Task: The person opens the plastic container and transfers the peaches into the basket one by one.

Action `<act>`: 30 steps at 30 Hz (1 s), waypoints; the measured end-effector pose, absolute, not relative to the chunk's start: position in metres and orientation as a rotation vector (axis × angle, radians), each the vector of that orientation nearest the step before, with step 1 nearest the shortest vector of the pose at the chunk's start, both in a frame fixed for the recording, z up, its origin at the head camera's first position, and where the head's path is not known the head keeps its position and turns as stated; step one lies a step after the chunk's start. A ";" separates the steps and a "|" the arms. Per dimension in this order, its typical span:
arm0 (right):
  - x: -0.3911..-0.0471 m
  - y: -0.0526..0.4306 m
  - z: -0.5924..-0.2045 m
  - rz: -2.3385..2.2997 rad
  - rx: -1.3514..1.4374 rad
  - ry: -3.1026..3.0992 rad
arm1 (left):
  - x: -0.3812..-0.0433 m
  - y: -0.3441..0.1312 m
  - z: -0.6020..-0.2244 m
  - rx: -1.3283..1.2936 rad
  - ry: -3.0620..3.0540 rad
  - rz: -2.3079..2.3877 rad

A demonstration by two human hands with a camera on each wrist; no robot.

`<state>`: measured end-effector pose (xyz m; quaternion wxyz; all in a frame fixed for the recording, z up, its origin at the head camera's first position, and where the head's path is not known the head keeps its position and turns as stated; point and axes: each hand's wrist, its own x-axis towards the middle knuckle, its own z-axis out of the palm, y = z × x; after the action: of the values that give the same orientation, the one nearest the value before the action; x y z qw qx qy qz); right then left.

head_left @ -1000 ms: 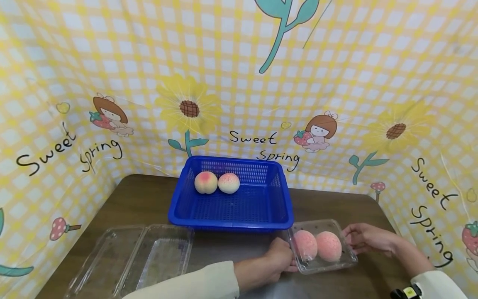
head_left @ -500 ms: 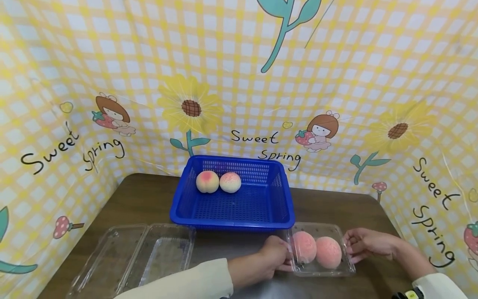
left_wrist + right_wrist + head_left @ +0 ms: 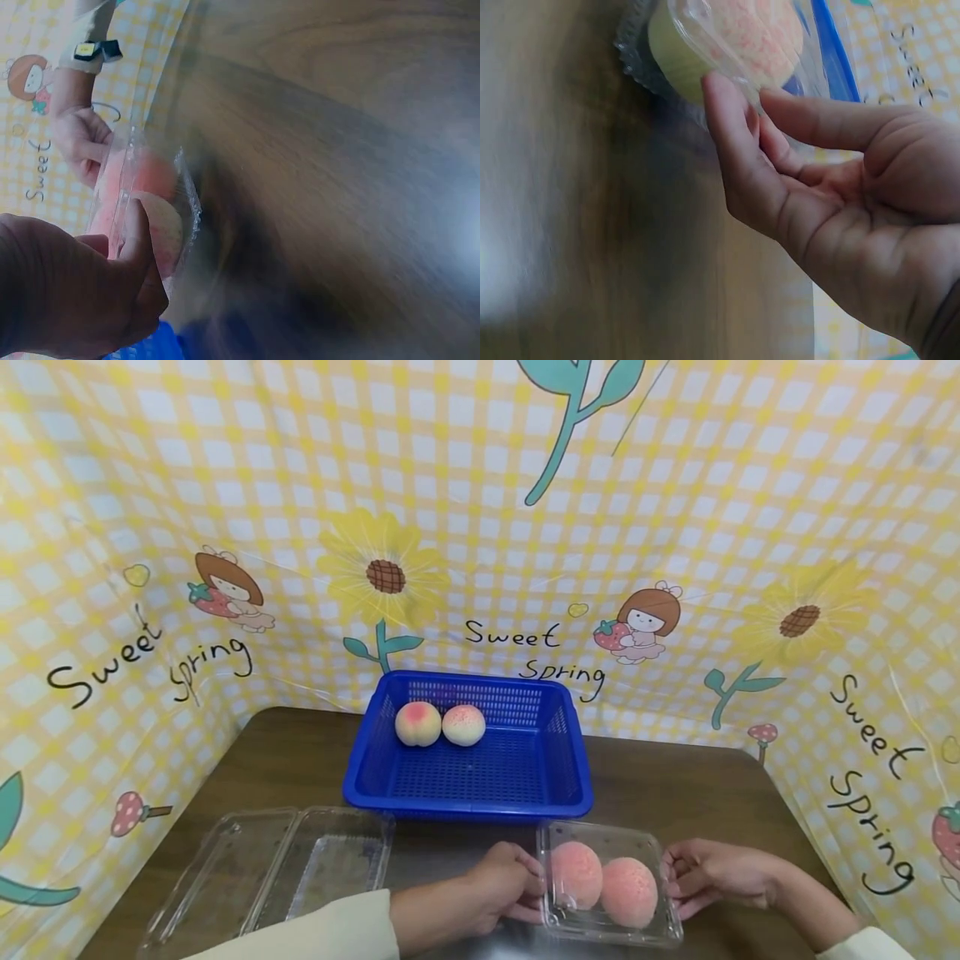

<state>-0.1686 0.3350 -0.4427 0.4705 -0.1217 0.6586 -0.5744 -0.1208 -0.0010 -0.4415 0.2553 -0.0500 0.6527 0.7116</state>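
Note:
A closed clear plastic clamshell box (image 3: 609, 933) holds two pink peaches (image 3: 576, 875), side by side. My left hand (image 3: 498, 885) pinches its left edge with thumb and fingers. At the opposite edge, my right hand (image 3: 716, 872) grips the rim between thumb and fingertips. In the left wrist view the box appears lifted off the table, with a peach (image 3: 163, 232) showing through the plastic near the left thumb and fingers. The right wrist view shows a pale, pink-speckled peach (image 3: 739, 37) inside, just beyond the right fingertips.
Behind the box stands a blue plastic basket (image 3: 468, 808) with two peaches (image 3: 417, 724) in its back left part. An opened clear clamshell (image 3: 279, 868) lies on the brown table (image 3: 675, 777) at the left. A checked cloth (image 3: 480, 527) surrounds the table.
Both hands have carried the clamshell with its two peaches leftward and nearer to me. The basket and the opened clamshell stay in place.

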 end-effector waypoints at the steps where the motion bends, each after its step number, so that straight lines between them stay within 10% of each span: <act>1: -0.168 0.331 -0.443 -1.421 -0.297 1.607 | -0.121 -0.006 -0.441 -0.135 1.782 1.925; 30: -0.155 0.226 -0.463 -1.613 -0.153 1.725 | -0.119 -0.092 -0.432 -0.151 2.089 1.634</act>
<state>-0.1552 0.2255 -0.4626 0.3779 -0.0597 0.6749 -0.6309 -0.1187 -0.0920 -0.4319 0.2402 -0.0552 0.7634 0.5970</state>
